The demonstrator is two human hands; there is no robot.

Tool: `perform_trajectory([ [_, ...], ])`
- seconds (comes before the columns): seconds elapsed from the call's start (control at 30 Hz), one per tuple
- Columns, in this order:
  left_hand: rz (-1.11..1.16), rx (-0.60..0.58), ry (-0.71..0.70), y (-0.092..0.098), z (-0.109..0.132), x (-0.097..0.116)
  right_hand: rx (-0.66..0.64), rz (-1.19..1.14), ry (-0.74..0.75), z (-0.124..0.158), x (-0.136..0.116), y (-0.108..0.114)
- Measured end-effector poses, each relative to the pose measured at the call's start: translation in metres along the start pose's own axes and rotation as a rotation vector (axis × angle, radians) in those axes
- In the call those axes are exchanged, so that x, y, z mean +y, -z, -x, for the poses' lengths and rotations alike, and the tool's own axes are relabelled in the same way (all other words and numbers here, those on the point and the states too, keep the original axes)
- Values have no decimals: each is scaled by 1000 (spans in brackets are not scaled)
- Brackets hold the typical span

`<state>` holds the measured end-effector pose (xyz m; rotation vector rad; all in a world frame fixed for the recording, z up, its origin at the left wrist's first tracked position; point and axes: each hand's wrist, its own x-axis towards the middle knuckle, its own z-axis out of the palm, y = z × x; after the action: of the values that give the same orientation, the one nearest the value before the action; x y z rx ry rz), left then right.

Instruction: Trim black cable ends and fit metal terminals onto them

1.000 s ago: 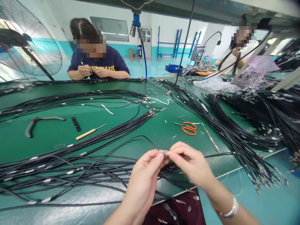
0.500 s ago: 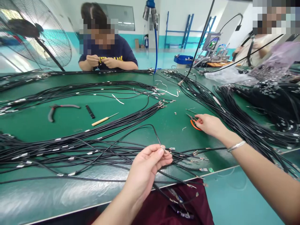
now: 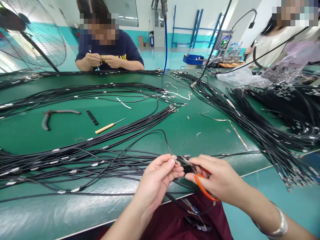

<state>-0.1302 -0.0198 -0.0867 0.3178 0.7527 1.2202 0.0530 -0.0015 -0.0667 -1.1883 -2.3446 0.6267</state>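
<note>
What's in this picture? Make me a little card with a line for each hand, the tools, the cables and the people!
Left hand: pinches a black cable near its end
Right hand: holds orange-handled scissors, blades close to that end
Tools on the green table: pliers, small black tool, wooden-handled pick
Other cables: black bundles
People: one person in dark blue opposite; another in white at the right

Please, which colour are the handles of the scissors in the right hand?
Orange; the scissor handles show in the head view.
</note>
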Motion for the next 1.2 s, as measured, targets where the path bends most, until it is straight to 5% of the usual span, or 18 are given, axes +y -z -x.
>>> perform_trajectory([
  [0.3, -26, -47, -59, 3, 1, -4, 14, 281, 150, 1, -1, -3],
  [1.2, -130, -8, -161, 4, -1, -10, 43, 291, 159, 0, -4, -14],
])
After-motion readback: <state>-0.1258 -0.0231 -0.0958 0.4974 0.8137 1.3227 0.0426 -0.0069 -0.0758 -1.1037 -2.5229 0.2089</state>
